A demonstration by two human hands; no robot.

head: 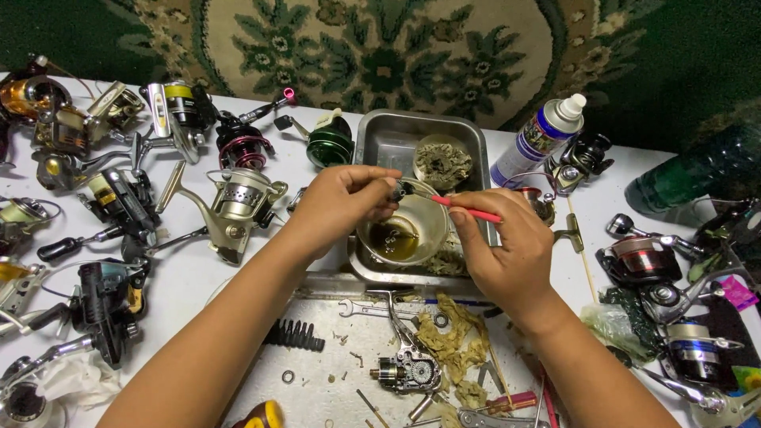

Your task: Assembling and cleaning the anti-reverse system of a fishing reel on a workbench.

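Metal part and red brush meet over a bowl of oily liquid.

Pinched in the left hand [345,198], a small dark part [399,190] hangs above the bowl [404,230] so drips fall inside the steel tray [380,131]. Right hand [507,246] fingers press together on the brush [468,208], aiming its tip at the part. Fishing reels [238,202] lie left and right; a stripped reel body [408,368] rests near.

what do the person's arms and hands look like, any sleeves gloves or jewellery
Both forearms are bare up to the bottom edge of the frame, with no sleeves in view. The left hand and right hand wear no gloves, and no rings, watch or bracelet are visible.
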